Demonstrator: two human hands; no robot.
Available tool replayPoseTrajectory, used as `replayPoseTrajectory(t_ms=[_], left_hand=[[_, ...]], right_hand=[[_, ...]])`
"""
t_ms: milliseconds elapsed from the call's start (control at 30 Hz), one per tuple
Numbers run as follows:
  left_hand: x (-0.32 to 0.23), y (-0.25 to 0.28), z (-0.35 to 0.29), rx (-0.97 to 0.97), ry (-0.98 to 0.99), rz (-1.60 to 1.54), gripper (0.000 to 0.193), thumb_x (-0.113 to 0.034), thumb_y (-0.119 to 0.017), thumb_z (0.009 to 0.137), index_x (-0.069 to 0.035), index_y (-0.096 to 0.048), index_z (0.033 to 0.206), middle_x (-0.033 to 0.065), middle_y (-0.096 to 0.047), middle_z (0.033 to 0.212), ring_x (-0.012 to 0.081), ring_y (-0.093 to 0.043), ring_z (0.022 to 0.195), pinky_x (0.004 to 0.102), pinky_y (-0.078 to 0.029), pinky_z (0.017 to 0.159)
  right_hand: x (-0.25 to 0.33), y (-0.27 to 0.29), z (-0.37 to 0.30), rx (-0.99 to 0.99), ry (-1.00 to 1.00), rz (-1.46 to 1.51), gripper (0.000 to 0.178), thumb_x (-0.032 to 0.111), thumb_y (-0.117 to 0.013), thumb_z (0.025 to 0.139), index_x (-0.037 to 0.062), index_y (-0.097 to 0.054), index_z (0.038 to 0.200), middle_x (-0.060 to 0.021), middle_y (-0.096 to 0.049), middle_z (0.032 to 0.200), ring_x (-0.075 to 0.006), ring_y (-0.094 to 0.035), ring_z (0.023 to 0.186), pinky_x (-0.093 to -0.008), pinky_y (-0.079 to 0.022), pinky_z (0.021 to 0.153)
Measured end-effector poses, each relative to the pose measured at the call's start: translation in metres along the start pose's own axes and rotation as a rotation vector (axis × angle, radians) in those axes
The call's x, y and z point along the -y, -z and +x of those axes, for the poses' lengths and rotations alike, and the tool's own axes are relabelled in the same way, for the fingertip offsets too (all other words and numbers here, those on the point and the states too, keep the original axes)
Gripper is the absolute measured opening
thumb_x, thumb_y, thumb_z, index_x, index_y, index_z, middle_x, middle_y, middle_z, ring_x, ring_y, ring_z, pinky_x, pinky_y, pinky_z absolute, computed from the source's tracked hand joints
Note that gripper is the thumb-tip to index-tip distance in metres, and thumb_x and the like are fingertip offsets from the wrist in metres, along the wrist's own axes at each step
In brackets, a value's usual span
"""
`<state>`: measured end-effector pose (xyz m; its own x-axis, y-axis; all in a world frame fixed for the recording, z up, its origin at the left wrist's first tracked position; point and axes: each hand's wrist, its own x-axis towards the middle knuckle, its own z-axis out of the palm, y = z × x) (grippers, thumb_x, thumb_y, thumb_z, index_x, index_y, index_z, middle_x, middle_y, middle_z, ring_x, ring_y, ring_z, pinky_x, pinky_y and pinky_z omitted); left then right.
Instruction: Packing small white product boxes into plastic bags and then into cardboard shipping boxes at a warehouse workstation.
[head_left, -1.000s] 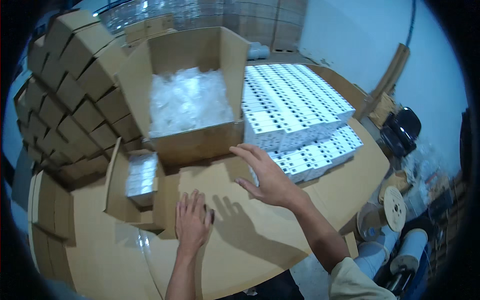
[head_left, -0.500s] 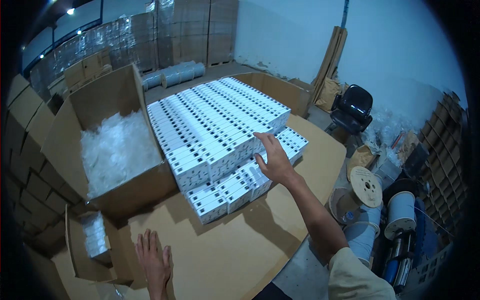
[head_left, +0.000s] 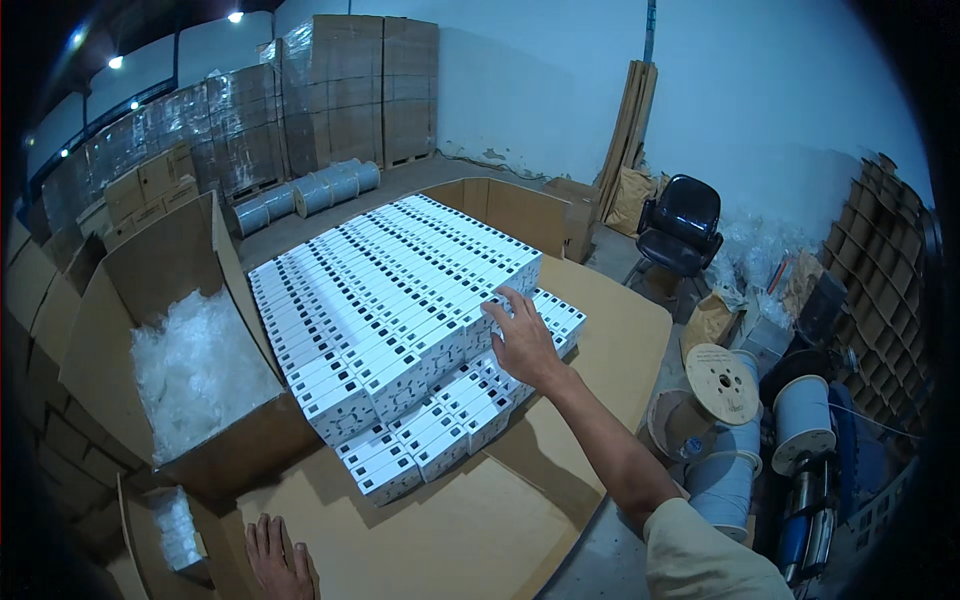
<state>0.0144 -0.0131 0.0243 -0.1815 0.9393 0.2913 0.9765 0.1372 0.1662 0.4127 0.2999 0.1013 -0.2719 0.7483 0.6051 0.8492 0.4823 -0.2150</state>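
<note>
A tiered stack of slim white boxes (head_left: 385, 300) with dark square marks stands in the middle, its near rows lower than the rest. At its right front edge my right hand (head_left: 525, 342) is open, fingers spread and slightly bent. The fingertips are at the upper tier's edge; whether they touch it I cannot tell. My left hand (head_left: 278, 565) lies open, palm down, at the lower left on the brown cardboard-covered table (head_left: 480, 540). Neither hand holds anything.
Left of the stack, a large open carton (head_left: 230, 440) contains clear plastic bags (head_left: 200, 370). A smaller carton (head_left: 140, 530) with white packets (head_left: 176, 530) sits below it. Wooden-ended spools (head_left: 722, 385) and a black chair (head_left: 682, 225) stand right of the table.
The view has tilted up and shifted right, so the scene sits lower and further left. My right hand stays by the stack's edge, and my left hand remains flat.
</note>
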Motion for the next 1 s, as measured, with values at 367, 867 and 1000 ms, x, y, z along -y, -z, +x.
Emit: replayPoseTrajectory(t_ms=[367,867,1000], left_hand=[[0.003,0.006,0.000,0.056,0.032,-0.048,0.048,-0.032,-0.049,0.104,-0.006,-0.052,0.144,0.0203,-0.047,0.150,0.0427,-0.036,0.142,0.0499,-0.028,0.118],[0.023,-0.017,-0.001,0.007,0.124,-0.240,0.048,-0.019,-0.058,0.096,-0.002,-0.052,0.140,0.0187,-0.045,0.151,0.0435,-0.033,0.143,0.0526,-0.024,0.118],[0.024,-0.018,-0.003,-0.095,0.091,-0.300,0.037,-0.012,-0.061,0.094,-0.002,-0.059,0.130,0.0183,-0.052,0.141,0.0399,-0.044,0.135,0.0477,-0.037,0.112]], right_hand=[[-0.013,-0.004,-0.010,-0.003,-0.096,0.200,0.047,-0.008,-0.068,0.078,0.0101,-0.056,0.120,-0.0132,-0.058,0.118,-0.0361,-0.059,0.112,-0.0446,-0.050,0.095],[0.072,0.058,-0.038,0.002,0.049,0.190,0.036,-0.006,-0.070,0.081,0.0098,-0.065,0.113,-0.0116,-0.062,0.107,-0.0341,-0.061,0.104,-0.0426,-0.050,0.085],[0.118,0.061,-0.041,0.050,0.120,0.296,0.036,-0.008,-0.069,0.081,0.0067,-0.064,0.113,-0.0120,-0.063,0.104,-0.0341,-0.063,0.098,-0.0415,-0.051,0.081]])
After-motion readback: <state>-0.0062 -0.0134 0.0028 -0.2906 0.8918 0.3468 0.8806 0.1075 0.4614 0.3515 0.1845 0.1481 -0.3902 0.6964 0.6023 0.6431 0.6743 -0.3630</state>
